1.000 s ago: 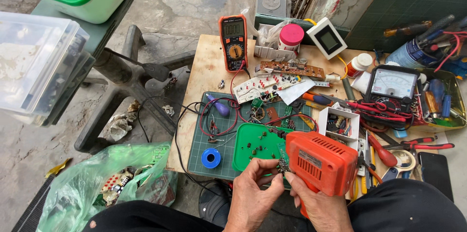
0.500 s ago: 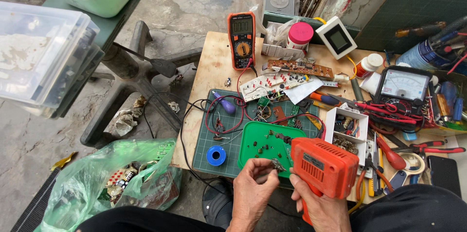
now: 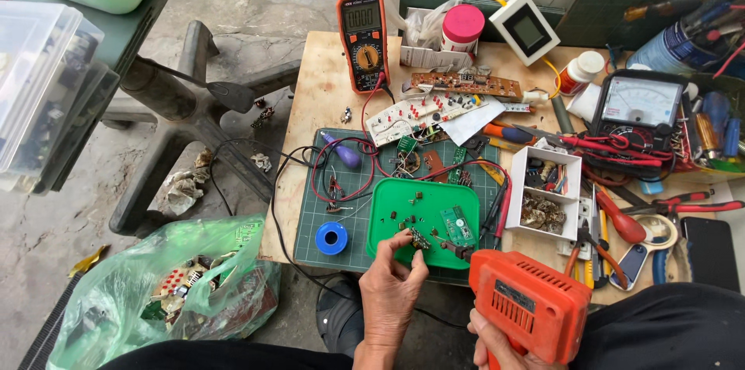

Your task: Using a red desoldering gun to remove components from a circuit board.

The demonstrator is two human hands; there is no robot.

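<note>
Two hands work low in the frame's centre: my left hand pinches a small part over the green tray, my right hand is wrapped round the orange gun. I'd steady the part before bringing the tip in.

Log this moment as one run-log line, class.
left hand: pinching small component over green tray | right hand: gripping orange heat gun, nozzle toward tray | nearby: small green board, solder spool

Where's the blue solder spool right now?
In the head view, the blue solder spool lies on the green cutting mat, left of the green tray and the left hand.
</note>
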